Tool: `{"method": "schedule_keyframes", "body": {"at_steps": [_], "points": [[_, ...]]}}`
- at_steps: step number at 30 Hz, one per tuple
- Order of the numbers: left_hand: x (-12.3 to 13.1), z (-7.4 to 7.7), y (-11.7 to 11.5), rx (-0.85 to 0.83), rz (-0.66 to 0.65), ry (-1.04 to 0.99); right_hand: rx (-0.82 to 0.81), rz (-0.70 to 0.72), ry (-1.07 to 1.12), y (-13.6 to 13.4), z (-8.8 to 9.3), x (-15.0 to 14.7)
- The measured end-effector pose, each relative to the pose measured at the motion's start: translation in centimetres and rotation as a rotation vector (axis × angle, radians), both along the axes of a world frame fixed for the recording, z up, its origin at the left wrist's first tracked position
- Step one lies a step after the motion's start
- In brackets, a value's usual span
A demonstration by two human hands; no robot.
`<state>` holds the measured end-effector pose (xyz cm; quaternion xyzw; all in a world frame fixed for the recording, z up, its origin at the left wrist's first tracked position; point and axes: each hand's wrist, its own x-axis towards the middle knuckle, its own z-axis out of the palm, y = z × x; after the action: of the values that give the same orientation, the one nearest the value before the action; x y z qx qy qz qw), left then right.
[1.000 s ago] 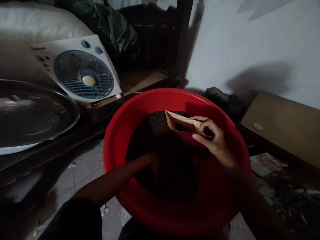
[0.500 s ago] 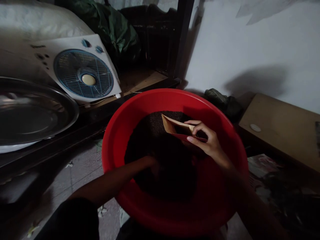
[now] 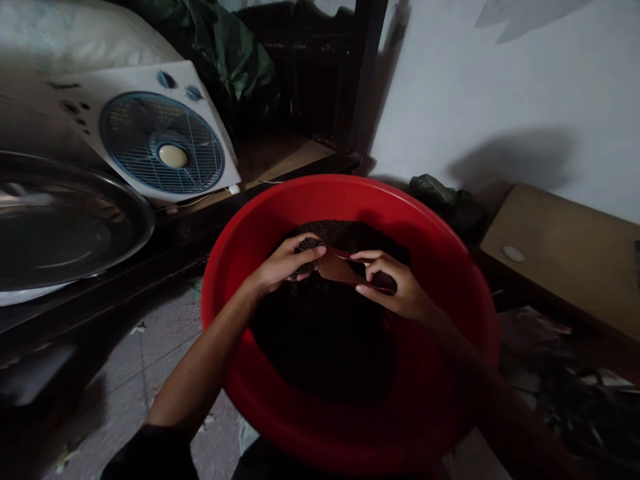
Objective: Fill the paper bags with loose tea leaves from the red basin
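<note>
A large red plastic basin [image 3: 440, 393] holds a heap of dark, grainy loose material [image 3: 320, 347], which may be seeds or tea; I cannot tell which. My left hand [image 3: 290, 263] is cupped round a handful of these grains, its thumb at the mouth of a paper bag [image 3: 343, 270]. Brown inside and dark red outside, the bag lies tilted above the heap with its mouth toward the left hand. My right hand [image 3: 400, 283] grips the bag's right side and spreads the mouth with its fingers. The bag's bottom is hidden in shadow.
At the left, a white box fan [image 3: 173, 157] stands on a low ledge beside a shiny metal basin [image 3: 145, 233]. A brown board [image 3: 565, 253] bearing a small white disc [image 3: 513, 253] is at the right. Behind the basin rises a white wall [image 3: 525, 87].
My left hand has come up out of the dark heap with a handful of grains and reached the bag's mouth. The bag has tipped and shifted slightly left and down.
</note>
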<state>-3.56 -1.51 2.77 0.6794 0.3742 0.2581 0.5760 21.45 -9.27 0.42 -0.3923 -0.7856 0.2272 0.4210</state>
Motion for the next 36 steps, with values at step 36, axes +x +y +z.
{"method": "schedule_keyframes", "body": {"at_steps": [36], "points": [[2.1,-2.1,-1.8,0.590,-0.387,0.142,0.079,0.018,0.031,-0.5,-0.8,-1.0]]}}
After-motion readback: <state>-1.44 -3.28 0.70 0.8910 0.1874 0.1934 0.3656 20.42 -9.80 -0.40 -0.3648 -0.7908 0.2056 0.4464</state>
